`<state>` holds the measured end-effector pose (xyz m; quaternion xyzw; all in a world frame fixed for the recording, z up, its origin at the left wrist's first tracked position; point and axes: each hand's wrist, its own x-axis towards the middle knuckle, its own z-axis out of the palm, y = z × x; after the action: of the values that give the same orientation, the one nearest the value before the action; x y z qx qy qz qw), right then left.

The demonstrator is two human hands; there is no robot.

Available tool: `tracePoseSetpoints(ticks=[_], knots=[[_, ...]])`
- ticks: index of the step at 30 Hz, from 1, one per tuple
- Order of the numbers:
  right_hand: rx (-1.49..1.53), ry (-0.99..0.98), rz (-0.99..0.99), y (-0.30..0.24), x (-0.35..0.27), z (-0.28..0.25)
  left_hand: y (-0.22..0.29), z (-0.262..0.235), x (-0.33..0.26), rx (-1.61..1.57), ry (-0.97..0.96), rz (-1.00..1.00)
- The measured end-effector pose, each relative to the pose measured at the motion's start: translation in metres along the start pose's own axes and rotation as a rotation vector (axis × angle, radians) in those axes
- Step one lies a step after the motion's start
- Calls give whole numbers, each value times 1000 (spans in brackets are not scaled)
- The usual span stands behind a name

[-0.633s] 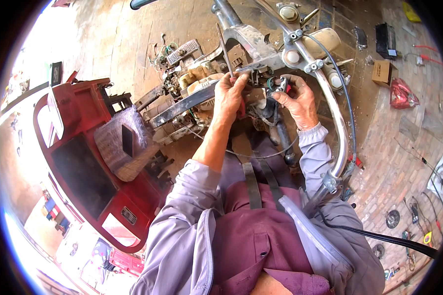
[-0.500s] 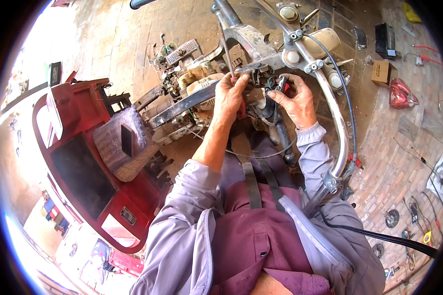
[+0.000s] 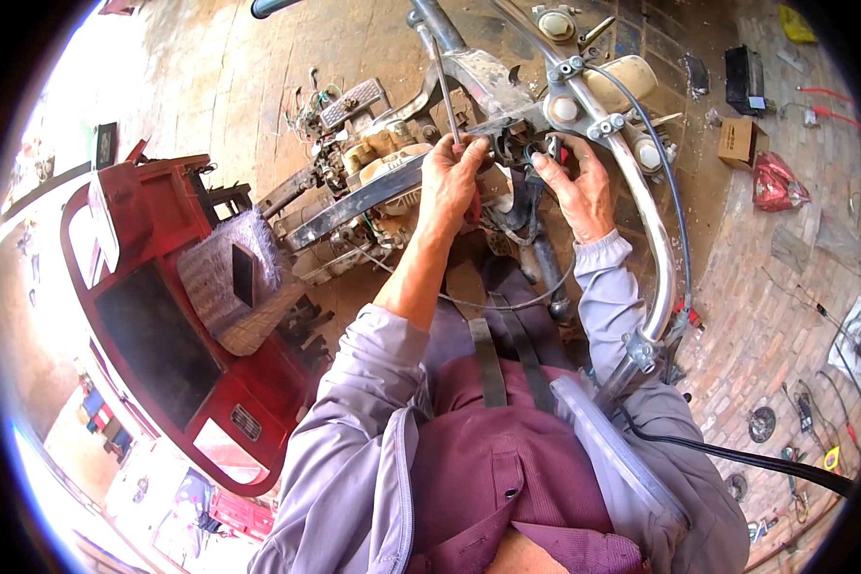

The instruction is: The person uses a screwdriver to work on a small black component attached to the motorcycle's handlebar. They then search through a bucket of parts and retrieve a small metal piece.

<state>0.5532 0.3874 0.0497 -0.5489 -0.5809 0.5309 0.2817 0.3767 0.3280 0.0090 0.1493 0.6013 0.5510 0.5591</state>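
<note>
While my left hand [image 3: 452,165] grips the screwdriver [image 3: 447,86] closed-fisted beside the frame [image 3: 507,81], my right hand [image 3: 576,182] should keep pinching the connector [image 3: 555,148] steady.

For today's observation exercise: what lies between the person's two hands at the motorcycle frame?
In the head view, a dark cluster of wiring and connectors sits between the left hand and right hand.

A small brown cardboard box [image 3: 736,141] beside a red bag [image 3: 776,182].
</note>
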Motion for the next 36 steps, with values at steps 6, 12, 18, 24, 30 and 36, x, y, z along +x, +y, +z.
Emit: tracePoseSetpoints(ticks=[6, 12, 18, 24, 30, 36], knots=[[-81, 40, -17, 1, 5, 11, 0, 6, 5, 31, 40, 68], [-1, 8, -13, -4, -4, 10, 14, 11, -13, -27, 64, -39], [113, -11, -19, -10, -32, 6, 12, 16, -50, -100, 62, 72], [65, 32, -79, -14, -58, 2, 16, 18, -81, -70, 49, 25], [56, 44, -54, -19, -81, -6, 18, 21, -99, -56, -4, 94], [119, -42, -99, -35, -101, -12, 17, 21, -124, -124, -53, 151]])
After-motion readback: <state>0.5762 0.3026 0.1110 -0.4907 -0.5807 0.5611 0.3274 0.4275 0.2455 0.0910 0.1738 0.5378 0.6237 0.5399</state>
